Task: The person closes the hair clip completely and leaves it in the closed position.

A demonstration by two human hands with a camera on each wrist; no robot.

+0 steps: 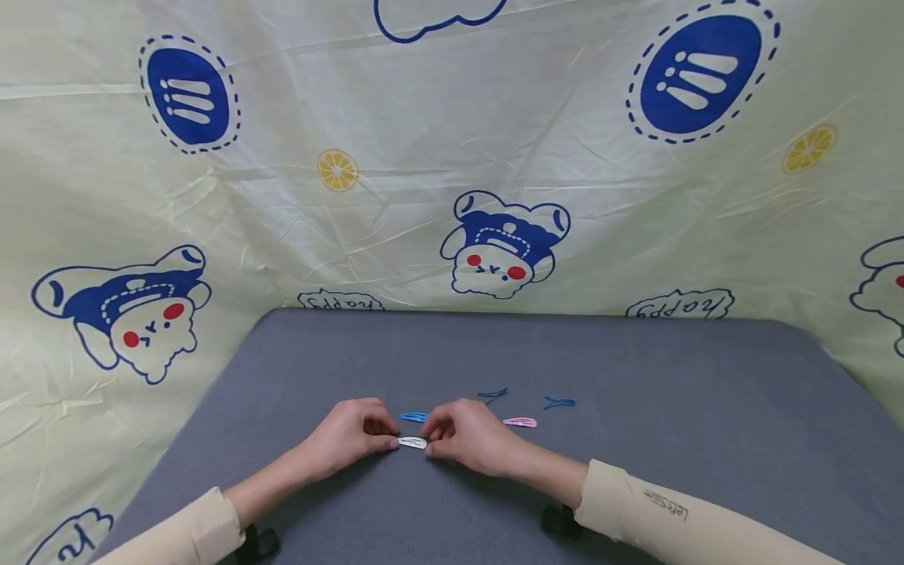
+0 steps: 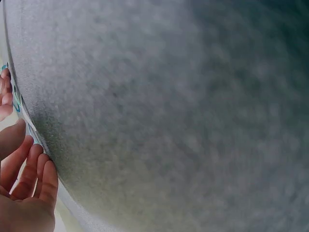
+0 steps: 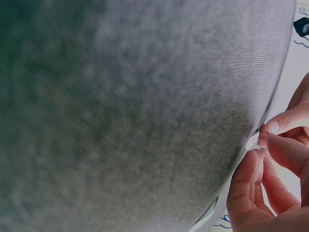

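A white snap hair clip [image 1: 413, 442] lies between the two hands near the middle of the grey table. My left hand [image 1: 356, 430] pinches its left end between thumb and fingertips. From the other side, my right hand [image 1: 472, 435] holds the right end with its thumb and index finger, the other fingers curled. A bright blue hair clip [image 1: 413, 417] lies just behind the white one, its right tip beside the right fingers. In the right wrist view, a white end of the clip [image 3: 252, 140] shows by the fingertips of both hands.
Right of the hands lies a pink hair clip [image 1: 520, 422]. Two dark blue clips, one [image 1: 497, 393] behind the right hand and another [image 1: 561, 403] farther right, have spread prongs. A patterned cloth [image 1: 402, 235] hangs behind the grey tabletop [image 1: 671, 439].
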